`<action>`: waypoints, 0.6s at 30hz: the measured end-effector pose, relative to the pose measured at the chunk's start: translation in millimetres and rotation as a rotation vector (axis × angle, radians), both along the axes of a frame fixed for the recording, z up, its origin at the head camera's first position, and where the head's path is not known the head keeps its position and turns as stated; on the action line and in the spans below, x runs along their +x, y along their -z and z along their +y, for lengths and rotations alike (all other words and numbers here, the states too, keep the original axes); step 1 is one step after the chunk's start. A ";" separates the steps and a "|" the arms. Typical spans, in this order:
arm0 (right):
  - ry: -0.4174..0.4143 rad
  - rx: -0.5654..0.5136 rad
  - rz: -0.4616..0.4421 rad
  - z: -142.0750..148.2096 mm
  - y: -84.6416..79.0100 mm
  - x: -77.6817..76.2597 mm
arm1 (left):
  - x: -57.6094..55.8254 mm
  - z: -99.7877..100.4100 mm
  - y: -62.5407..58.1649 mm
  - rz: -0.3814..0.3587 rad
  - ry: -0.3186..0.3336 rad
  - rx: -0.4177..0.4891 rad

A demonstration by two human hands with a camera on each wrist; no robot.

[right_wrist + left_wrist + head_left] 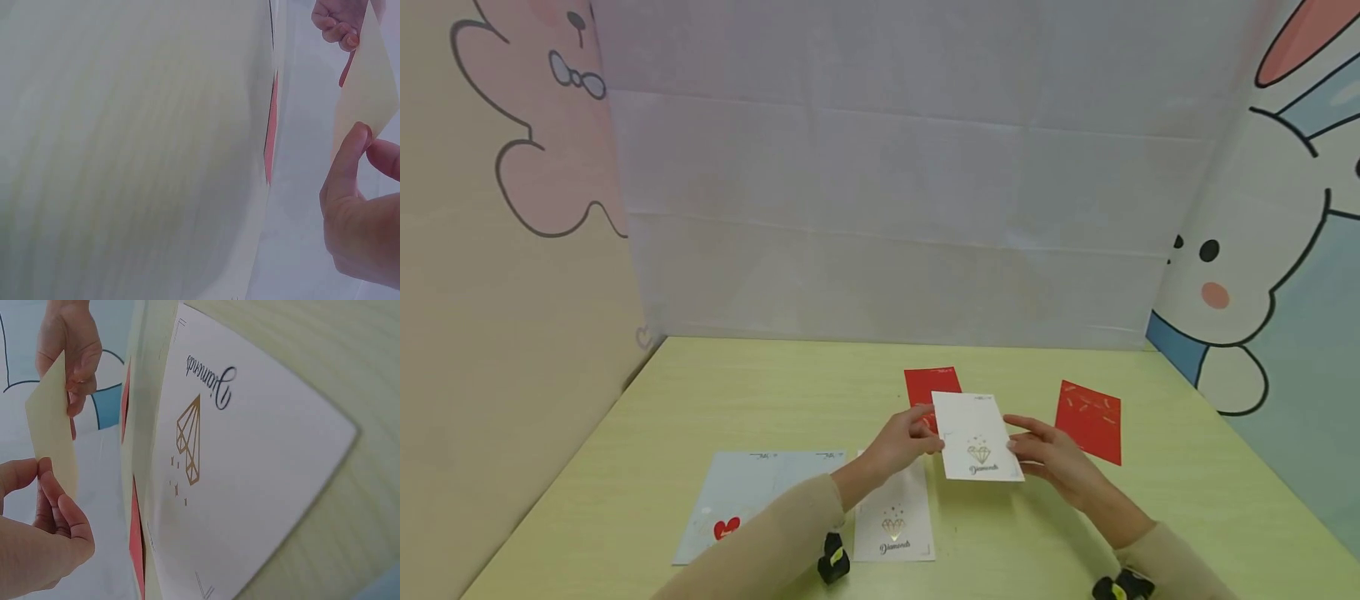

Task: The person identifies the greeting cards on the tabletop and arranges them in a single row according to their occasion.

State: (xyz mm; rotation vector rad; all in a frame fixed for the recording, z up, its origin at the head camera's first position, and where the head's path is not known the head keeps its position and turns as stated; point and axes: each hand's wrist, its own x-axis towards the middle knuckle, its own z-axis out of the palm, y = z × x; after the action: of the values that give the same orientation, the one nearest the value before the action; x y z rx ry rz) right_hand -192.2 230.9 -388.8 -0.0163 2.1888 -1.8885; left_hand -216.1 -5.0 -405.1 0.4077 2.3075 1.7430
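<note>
beige sleeves (760, 543) reach in along the bottom edge, the left one crossing in front of a pale blue sheet (760, 483) with a red heart (727, 528); whether that sheet is one piece or two cards side by side cannot be told. just right of it, a flat white diamonds card (883, 500) lies on the pale wood-grain table (1015, 554). a matching raised white diamonds card (962, 425) is lifted above the table: the left hand (897, 442) pinches one side edge, the right hand (1057, 465) pinches the opposite one, so the hands are apart with the card between them. behind, one partly hidden red card (928, 382) and another tilted red card (1092, 421) lie flat. judging by this, handling is midway: one diamonds card is down, the other not yet set anywhere; anything further left is unclear.
</note>
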 end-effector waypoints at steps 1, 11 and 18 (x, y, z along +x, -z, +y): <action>-0.004 -0.001 0.000 -0.6 0.5 0.0 | 1.1 -1.2 -0.3 0.001 0.002 -0.005; -0.010 -0.003 -0.009 -4.8 0.8 4.4 | 13.8 -8.8 -1.7 0.011 0.002 -0.038; -0.065 0.004 -0.024 -2.0 1.4 8.2 | 21.8 -12.4 -0.1 0.191 0.050 -0.213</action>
State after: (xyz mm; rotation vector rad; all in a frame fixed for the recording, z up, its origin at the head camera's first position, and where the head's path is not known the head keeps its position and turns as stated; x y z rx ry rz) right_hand -184.0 228.9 -390.2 -0.0622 2.1500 -1.8394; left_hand -194.3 -17.4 -405.0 0.6093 2.5584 1.4720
